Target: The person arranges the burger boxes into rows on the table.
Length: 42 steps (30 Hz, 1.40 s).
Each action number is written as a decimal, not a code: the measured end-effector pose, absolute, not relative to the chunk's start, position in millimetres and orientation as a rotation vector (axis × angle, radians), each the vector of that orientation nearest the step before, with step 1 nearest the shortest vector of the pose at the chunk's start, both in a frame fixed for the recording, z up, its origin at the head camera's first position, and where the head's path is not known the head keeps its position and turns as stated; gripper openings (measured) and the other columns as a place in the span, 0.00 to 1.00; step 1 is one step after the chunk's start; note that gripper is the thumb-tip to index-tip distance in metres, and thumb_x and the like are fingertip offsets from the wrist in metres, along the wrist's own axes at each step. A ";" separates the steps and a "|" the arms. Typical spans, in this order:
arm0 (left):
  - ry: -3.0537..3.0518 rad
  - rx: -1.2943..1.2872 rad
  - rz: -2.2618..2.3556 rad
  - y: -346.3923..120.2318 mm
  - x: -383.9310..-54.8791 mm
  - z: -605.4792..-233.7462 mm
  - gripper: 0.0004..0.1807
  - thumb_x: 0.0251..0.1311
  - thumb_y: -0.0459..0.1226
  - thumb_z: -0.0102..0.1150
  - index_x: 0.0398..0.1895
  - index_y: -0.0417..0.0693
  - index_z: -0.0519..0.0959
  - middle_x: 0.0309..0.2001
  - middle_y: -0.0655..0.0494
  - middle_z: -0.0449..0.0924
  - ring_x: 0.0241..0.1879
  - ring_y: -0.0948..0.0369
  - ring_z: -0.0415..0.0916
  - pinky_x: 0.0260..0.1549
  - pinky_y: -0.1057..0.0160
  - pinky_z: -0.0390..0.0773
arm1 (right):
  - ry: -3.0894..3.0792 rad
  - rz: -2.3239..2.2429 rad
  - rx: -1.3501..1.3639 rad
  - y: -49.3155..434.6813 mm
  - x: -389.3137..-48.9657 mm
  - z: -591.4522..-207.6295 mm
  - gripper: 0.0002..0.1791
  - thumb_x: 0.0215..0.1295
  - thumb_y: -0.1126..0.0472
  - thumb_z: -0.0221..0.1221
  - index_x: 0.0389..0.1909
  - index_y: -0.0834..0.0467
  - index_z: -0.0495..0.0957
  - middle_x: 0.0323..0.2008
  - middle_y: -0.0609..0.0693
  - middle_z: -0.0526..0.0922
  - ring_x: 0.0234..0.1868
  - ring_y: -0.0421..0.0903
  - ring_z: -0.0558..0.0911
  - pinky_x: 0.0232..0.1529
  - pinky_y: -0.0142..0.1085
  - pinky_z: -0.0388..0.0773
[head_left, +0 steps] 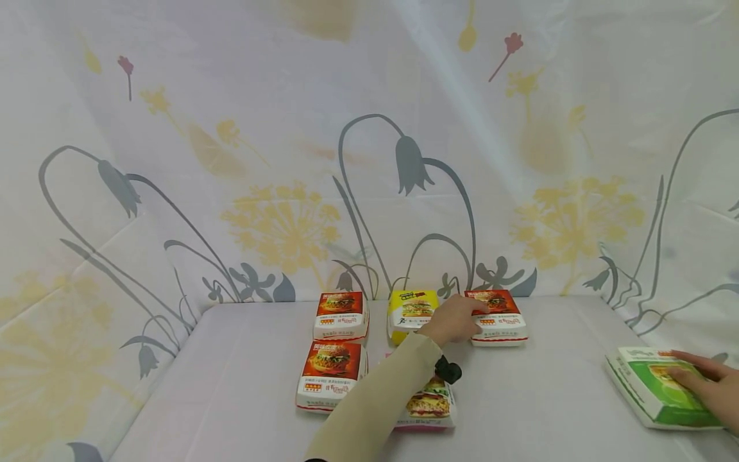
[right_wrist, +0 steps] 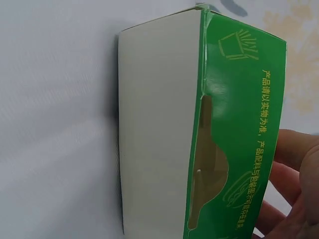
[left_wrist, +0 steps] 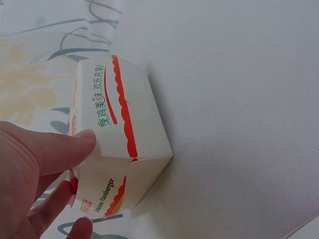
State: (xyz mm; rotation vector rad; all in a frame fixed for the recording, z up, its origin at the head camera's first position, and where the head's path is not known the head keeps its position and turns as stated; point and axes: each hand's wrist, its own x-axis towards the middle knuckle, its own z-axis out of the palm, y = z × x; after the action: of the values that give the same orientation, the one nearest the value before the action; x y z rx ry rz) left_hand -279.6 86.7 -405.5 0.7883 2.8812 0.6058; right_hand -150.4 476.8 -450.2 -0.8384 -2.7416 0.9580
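Note:
In the head view my left hand [head_left: 453, 319] reaches across to a red-and-white hamburger box [head_left: 501, 317] at the back. Its thumb lies along the box's front, and the other fingers grip near the left corner. The left wrist view shows this carton [left_wrist: 114, 109] with the thumb on its white wall. At the far right, my right hand [head_left: 716, 385] holds a green-and-white burger box [head_left: 658, 391], one finger across its lid. Seen from the right wrist, the carton [right_wrist: 244, 99] has a cut-out slot in its green side; the hand's fingers [right_wrist: 279, 189] are partly hidden behind it.
Two red-and-white burger boxes [head_left: 340, 316] stand one before the other left of centre. A yellow box [head_left: 404, 311] sits at the back middle. A pink-edged burger box [head_left: 430, 410] lies in front, partly under my sleeve. Floral cloth [head_left: 369, 160] hangs behind the table.

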 end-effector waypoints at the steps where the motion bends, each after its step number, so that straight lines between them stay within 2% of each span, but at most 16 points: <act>1: 2.881 0.790 0.605 86.8 -279.6 -405.4 0.24 0.60 0.42 0.69 0.60 0.70 0.80 0.60 0.66 0.75 0.50 0.65 0.68 0.48 0.67 0.72 | -2.754 0.955 -0.835 474.2 -149.0 -449.0 0.39 0.72 0.45 0.56 0.69 0.70 0.59 0.66 0.77 0.59 0.49 0.65 0.70 0.33 0.35 0.65; 5: 2.882 0.794 0.606 86.8 -280.7 -405.9 0.24 0.60 0.43 0.69 0.60 0.71 0.80 0.60 0.65 0.75 0.49 0.65 0.68 0.46 0.67 0.72 | -2.808 0.978 -0.779 463.0 -145.6 -443.8 0.44 0.72 0.36 0.52 0.69 0.70 0.57 0.67 0.79 0.54 0.60 0.73 0.61 0.41 0.44 0.63; 8: 2.882 0.791 0.615 86.8 -281.4 -407.3 0.24 0.60 0.42 0.69 0.59 0.71 0.80 0.59 0.65 0.75 0.49 0.65 0.68 0.46 0.66 0.72 | -2.884 0.956 -0.712 454.1 -143.7 -439.9 0.47 0.70 0.32 0.49 0.70 0.70 0.57 0.66 0.81 0.53 0.60 0.76 0.60 0.48 0.55 0.64; 12: 2.882 0.783 0.616 87.2 -281.8 -408.6 0.24 0.60 0.43 0.69 0.59 0.71 0.80 0.59 0.65 0.75 0.50 0.65 0.67 0.47 0.66 0.72 | -2.955 0.884 -0.553 440.1 -140.8 -434.2 0.46 0.70 0.32 0.49 0.68 0.70 0.61 0.62 0.83 0.56 0.58 0.80 0.62 0.50 0.65 0.64; 16: 2.880 0.786 0.611 87.8 -281.4 -408.0 0.24 0.60 0.42 0.69 0.59 0.71 0.80 0.60 0.65 0.75 0.50 0.65 0.68 0.48 0.66 0.72 | -2.974 0.837 -0.409 426.2 -139.0 -428.9 0.44 0.71 0.34 0.50 0.66 0.71 0.64 0.59 0.84 0.60 0.55 0.81 0.65 0.46 0.65 0.68; 23: 2.877 0.811 0.622 89.2 -281.8 -407.9 0.23 0.60 0.42 0.69 0.59 0.70 0.81 0.60 0.66 0.75 0.50 0.65 0.68 0.48 0.67 0.72 | -2.946 0.837 -0.273 403.5 -139.9 -429.3 0.41 0.71 0.37 0.54 0.65 0.69 0.68 0.61 0.81 0.63 0.56 0.81 0.65 0.44 0.65 0.69; 29: 2.878 0.824 0.627 88.4 -282.4 -409.3 0.23 0.60 0.42 0.69 0.59 0.70 0.81 0.59 0.65 0.76 0.49 0.65 0.68 0.47 0.67 0.72 | -2.906 0.854 -0.154 376.1 -141.6 -429.7 0.38 0.70 0.39 0.57 0.63 0.69 0.72 0.64 0.73 0.67 0.60 0.79 0.64 0.47 0.67 0.68; 36: 2.880 0.831 0.620 87.2 -281.7 -407.0 0.23 0.60 0.41 0.69 0.59 0.69 0.81 0.59 0.65 0.76 0.51 0.65 0.69 0.49 0.66 0.73 | -2.872 0.846 -0.081 339.9 -144.9 -432.9 0.35 0.68 0.40 0.59 0.59 0.68 0.76 0.64 0.71 0.70 0.63 0.76 0.64 0.53 0.69 0.65; 42: 2.891 0.836 0.599 87.9 -281.1 -404.5 0.22 0.60 0.40 0.68 0.58 0.69 0.81 0.59 0.66 0.77 0.50 0.65 0.69 0.46 0.67 0.74 | -2.873 0.855 -0.041 316.3 -146.7 -433.7 0.33 0.67 0.41 0.61 0.58 0.67 0.78 0.64 0.69 0.71 0.64 0.75 0.64 0.56 0.68 0.64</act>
State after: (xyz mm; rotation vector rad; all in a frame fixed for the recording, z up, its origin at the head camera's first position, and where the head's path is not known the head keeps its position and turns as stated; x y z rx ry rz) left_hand -281.1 87.9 -404.5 0.8364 2.8906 0.5994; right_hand -146.7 316.3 -433.7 -0.0408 -2.8728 0.8550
